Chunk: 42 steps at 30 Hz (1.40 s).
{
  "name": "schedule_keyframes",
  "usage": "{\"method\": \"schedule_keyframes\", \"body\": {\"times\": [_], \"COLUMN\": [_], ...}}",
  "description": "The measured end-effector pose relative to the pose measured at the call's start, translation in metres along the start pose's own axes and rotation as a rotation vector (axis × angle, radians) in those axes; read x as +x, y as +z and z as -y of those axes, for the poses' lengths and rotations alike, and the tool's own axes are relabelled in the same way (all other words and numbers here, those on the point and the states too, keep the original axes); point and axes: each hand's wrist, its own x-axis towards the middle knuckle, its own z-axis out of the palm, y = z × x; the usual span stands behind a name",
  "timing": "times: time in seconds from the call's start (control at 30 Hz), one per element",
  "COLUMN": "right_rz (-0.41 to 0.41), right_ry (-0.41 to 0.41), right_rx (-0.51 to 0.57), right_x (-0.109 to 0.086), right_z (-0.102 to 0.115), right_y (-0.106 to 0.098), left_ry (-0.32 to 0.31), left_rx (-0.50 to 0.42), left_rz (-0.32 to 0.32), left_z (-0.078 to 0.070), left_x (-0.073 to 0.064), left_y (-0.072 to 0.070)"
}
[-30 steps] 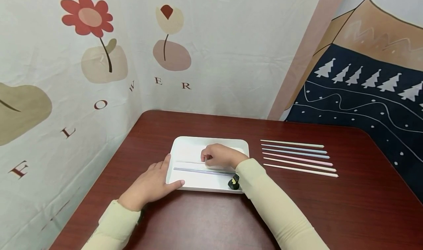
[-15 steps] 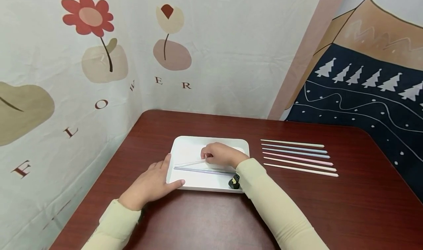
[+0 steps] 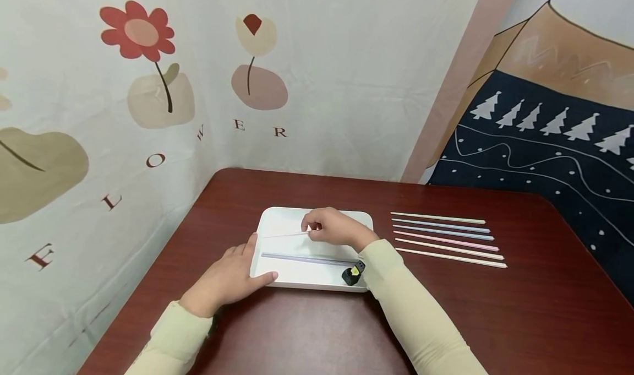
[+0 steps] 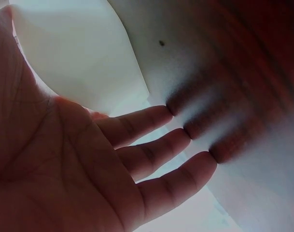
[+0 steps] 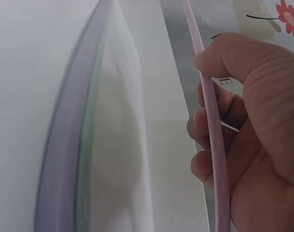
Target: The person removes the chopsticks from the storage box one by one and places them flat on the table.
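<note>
My right hand (image 3: 334, 226) is over the white tray (image 3: 282, 221), pinching a pale pink chopstick (image 5: 214, 121) between thumb and fingers. In the right wrist view the stick runs along the fingertips, raised from the tray floor. A purple chopstick (image 5: 60, 140) and a green chopstick (image 5: 86, 145) lie side by side on the tray, toward its near side. My left hand (image 3: 225, 278) rests against the tray's left edge, fingers straight and thumb reaching over the near corner. The left wrist view shows its open palm and fingers (image 4: 171, 188) against a pale surface.
Right of the tray, several chopsticks lie in a spaced row on the dark red table (image 3: 307, 331): a pale green chopstick (image 3: 438, 217), two blue ones, a pink chopstick (image 3: 446, 241) and two cream ones. A printed cloth (image 3: 346, 88) hangs behind the table.
My right hand has lifted the pink chopstick from beside the purple and green pair and moved it toward the tray's far side. The left hand has stayed at the tray's edge.
</note>
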Motion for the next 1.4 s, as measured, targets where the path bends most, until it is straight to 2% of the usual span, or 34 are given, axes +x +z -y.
{"method": "schedule_keyframes", "body": {"times": [0.23,0.53,0.8,1.07,1.4], "right_rz": [-0.019,-0.033,-0.043,-0.088,-0.125], "right_ry": [0.032,0.040,0.165,0.228,0.210], "right_rx": [-0.026,-0.103,-0.070,-0.080,-0.182], "right_x": [-0.010,-0.031,-0.051,-0.079,-0.127], "right_z": [-0.001,0.003,-0.002,-0.014,-0.028], "right_y": [-0.007,-0.030,-0.044,-0.059,-0.083], "left_ry": [-0.001,-0.002,-0.008,0.001,0.005], "left_rx": [0.001,0.004,0.007,0.006,0.006], "left_rz": [0.002,-0.001,0.010,0.007,-0.003], "left_z": [0.000,-0.002,0.000,0.001,0.001], "left_x": [0.000,-0.002,-0.003,-0.002,0.000], "left_y": [0.001,0.000,0.001,0.003,0.001]}}
